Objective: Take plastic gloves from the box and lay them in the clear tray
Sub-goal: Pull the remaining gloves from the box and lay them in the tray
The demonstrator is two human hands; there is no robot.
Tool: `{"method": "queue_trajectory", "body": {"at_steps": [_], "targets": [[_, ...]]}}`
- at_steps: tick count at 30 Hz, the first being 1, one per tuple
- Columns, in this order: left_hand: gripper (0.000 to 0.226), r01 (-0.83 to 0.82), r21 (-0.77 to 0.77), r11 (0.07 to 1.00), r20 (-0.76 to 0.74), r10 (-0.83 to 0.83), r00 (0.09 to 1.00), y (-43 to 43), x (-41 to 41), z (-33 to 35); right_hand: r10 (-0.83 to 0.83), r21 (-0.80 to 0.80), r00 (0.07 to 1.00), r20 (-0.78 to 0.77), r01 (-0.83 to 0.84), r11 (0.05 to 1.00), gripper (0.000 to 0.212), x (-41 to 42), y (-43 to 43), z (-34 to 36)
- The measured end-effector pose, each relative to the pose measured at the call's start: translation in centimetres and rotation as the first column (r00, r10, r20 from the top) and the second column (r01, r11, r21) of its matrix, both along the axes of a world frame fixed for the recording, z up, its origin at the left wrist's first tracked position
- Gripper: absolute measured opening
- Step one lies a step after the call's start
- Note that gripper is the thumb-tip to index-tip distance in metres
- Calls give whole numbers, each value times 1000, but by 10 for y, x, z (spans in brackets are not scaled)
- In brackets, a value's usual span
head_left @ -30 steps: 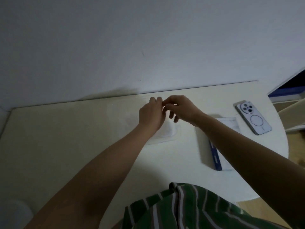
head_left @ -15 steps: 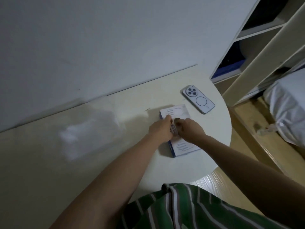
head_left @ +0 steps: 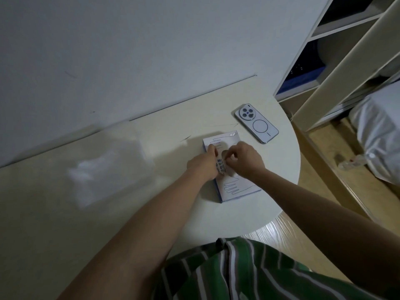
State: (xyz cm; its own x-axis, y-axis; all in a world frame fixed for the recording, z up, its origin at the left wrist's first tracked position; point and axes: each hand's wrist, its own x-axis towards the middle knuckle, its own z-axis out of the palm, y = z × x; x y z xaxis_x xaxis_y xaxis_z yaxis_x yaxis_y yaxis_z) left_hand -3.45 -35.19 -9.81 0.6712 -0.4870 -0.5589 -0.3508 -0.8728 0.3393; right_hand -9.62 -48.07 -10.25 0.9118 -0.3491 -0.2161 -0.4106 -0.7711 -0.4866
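The box [head_left: 237,189] of plastic gloves lies flat on the bench [head_left: 65,213], directly under both sets of fingers. The left hand [head_left: 202,165] curls its fingers [head_left: 211,150] round a printed flap [head_left: 221,169] at the opening in the lid. The right hand [head_left: 245,158] bunches its fingers [head_left: 229,158] together just beside them, over that opening, but we cannot tell whether any film sits between them. We judge the step in hand to be drawing a glove out. Next we need a light pinch on one layer and a lift while the left steadies the box. Then comes a carry to the clear tray [head_left: 129,148], well left of the fingers, where a pale crumpled heap [head_left: 91,172] lies. A phone [head_left: 256,123] rests just beyond the fingers
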Motion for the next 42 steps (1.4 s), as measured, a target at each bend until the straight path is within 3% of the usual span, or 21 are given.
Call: {"method": "queue_trajectory", "body": {"at_steps": [4,10,17,20,24,27,30,32,36,38,40,42], "targets": [[72,14,34,999,-18,-13,1000,-4,2,5,-118,343,975,189,47,938,9,5,-15,18],[77,0,72,997,9,-1,1000,-7,1,6,-253,579,936,244,68,813,9,-9,-18,18],[78,4,106,994,27,-7,1000,-9,0,8,-388,596,864,321,134,792,9,-6,-23,30],[81,6,116,993,13,-8,1000,-10,1,8,-446,613,848,285,196,765,11,-4,-29,33],[86,8,120,993,-9,-7,1000,-10,1,10,-348,624,932,105,211,752,22,-12,-35,28],[82,32,101,994,-3,-32,999,-9,3,10,-236,555,971,47,171,814,11,-16,-35,24],[60,-5,9,1000,-3,5,1000,-7,9,13,-244,526,970,14,200,827,20,-15,-34,23],[56,-92,-138,986,15,95,995,-6,13,15,-279,567,960,-9,235,790,26,-14,-33,23],[50,-208,-579,788,-113,175,978,-10,10,21,-251,660,967,-34,210,722,19,-15,-31,25],[35,-169,-624,762,-88,147,985,-15,10,21,-239,698,971,-32,193,689,19,-18,-32,28],[19,-77,-609,790,53,137,989,-20,12,21,-183,683,983,6,130,719,25,-22,-38,29],[19,-75,-597,799,117,179,977,-23,13,20,-188,643,982,33,123,756,37,-25,-44,30]]}}
